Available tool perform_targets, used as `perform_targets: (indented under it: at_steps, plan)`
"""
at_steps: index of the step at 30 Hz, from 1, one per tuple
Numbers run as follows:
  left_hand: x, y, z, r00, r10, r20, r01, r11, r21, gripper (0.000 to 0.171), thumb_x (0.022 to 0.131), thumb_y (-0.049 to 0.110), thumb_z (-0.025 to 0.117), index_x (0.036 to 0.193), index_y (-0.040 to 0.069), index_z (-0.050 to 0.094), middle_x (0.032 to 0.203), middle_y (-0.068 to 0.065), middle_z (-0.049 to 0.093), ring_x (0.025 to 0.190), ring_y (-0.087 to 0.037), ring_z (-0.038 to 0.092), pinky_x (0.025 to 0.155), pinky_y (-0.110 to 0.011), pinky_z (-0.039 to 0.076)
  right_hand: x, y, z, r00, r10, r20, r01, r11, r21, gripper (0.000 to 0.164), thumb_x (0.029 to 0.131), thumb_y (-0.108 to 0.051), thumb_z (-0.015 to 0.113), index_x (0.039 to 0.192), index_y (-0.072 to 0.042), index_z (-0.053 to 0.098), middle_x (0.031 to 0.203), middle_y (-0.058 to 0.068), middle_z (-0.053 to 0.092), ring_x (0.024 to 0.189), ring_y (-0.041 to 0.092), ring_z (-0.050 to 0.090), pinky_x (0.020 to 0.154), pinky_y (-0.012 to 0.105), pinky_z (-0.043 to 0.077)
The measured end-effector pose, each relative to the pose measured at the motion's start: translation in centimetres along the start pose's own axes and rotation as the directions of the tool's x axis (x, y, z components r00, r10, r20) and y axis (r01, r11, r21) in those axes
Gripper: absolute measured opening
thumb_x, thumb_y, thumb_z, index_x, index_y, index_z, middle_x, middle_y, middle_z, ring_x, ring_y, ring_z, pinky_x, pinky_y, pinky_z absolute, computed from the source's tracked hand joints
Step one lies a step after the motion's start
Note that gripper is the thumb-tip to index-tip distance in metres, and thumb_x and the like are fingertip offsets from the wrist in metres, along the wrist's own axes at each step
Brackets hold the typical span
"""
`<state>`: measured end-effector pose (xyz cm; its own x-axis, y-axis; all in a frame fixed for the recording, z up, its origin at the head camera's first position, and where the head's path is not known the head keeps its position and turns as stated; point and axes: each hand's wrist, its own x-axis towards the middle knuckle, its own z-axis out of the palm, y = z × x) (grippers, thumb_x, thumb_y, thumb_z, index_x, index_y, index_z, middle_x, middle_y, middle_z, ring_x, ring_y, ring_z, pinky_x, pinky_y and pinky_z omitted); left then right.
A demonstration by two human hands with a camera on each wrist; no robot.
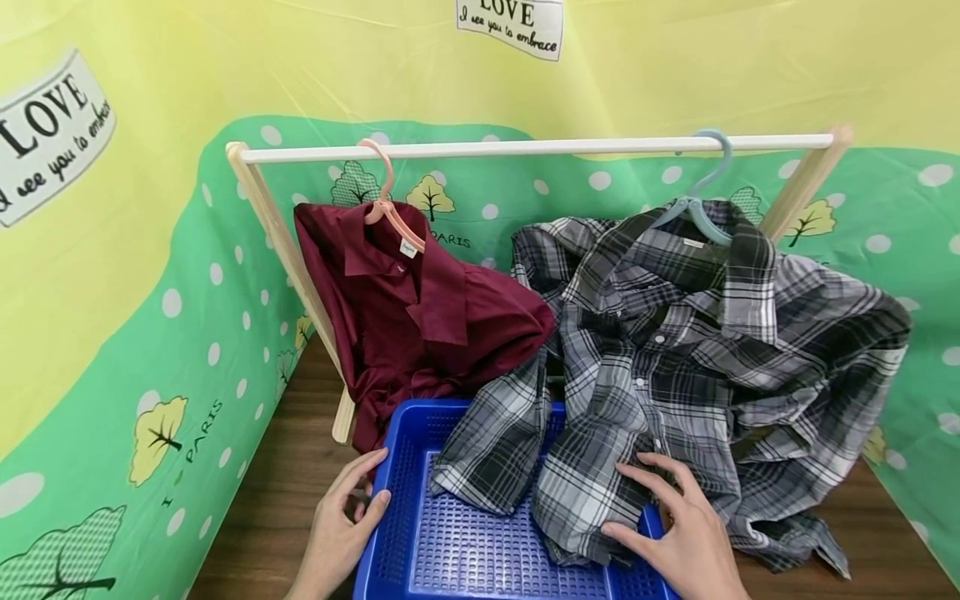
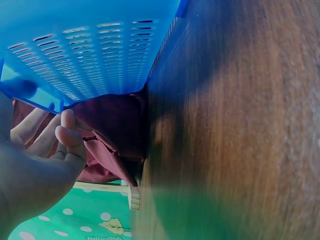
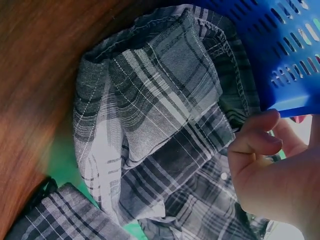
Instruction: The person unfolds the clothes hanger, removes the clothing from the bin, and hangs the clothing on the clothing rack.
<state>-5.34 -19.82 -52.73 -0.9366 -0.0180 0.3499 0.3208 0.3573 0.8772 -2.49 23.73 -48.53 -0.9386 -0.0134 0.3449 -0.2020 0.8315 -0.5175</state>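
A blue plastic basket (image 1: 480, 533) sits at the front, between two bare hands. The left hand (image 1: 345, 508) holds its left rim, index finger and thumb at the edge, other fingers curled outside below it. On the right side, the right hand (image 1: 686, 529) holds the rim, thumb and fingertips over the plaid cloth lying there. A grey-black plaid shirt (image 1: 690, 400) hangs on a blue hanger (image 1: 705, 192); a sleeve and part of its front drape into the basket. To the left, a maroon shirt (image 1: 450, 308) hangs on a pink hanger (image 1: 382, 179), its lower part behind the basket.
A white rod (image 1: 525, 148) on wooden legs (image 1: 288, 267) carries both hangers. Brown wood-grain tabletop (image 1: 262, 500) shows at either side of the basket. A yellow and green printed cloth (image 1: 150, 317) stands behind and to the left.
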Motion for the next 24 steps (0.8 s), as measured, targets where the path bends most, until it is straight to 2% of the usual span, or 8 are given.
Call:
perform_targets:
  at_steps: [10,17,24]
  plan:
    - [-0.02,-0.05,-0.02,1.000,-0.022,-0.003,0.022,1.000,0.015,0.054,0.095,-0.006,0.080,0.144,0.014,0.074,0.131,-0.003,0.068,0.085,-0.008,0.058,0.057,-0.026,0.045,0.26,0.46,0.24,0.995,-0.043,-0.086,0.044,0.999,0.008,0.062,0.067,-0.012,0.107,0.123,-0.021,0.082,0.133,0.003,0.064,0.064,-0.003,0.042,0.052,0.023,0.036]
    - [0.00,-0.04,0.06,1.000,-0.004,-0.004,0.004,1.000,0.008,0.055,0.095,-0.007,0.080,0.144,0.015,0.073,0.131,-0.003,0.069,0.084,-0.007,0.058,0.056,-0.025,0.044,0.59,0.73,0.39,0.988,-0.056,-0.142,0.059,0.998,0.022,0.054,0.069,0.001,0.102,0.116,-0.018,0.084,0.126,0.001,0.068,0.066,-0.002,0.047,0.056,0.016,0.034]
    - [0.01,-0.10,0.13,1.000,0.020,-0.007,-0.020,1.000,-0.009,0.055,0.094,-0.008,0.080,0.144,0.014,0.073,0.132,-0.004,0.069,0.087,-0.008,0.058,0.055,-0.025,0.044,0.86,0.60,0.54,0.976,-0.071,-0.205,0.072,0.997,-0.002,0.054,0.071,0.006,0.096,0.114,-0.023,0.084,0.104,-0.010,0.070,0.063,-0.002,0.045,0.053,0.017,0.032]
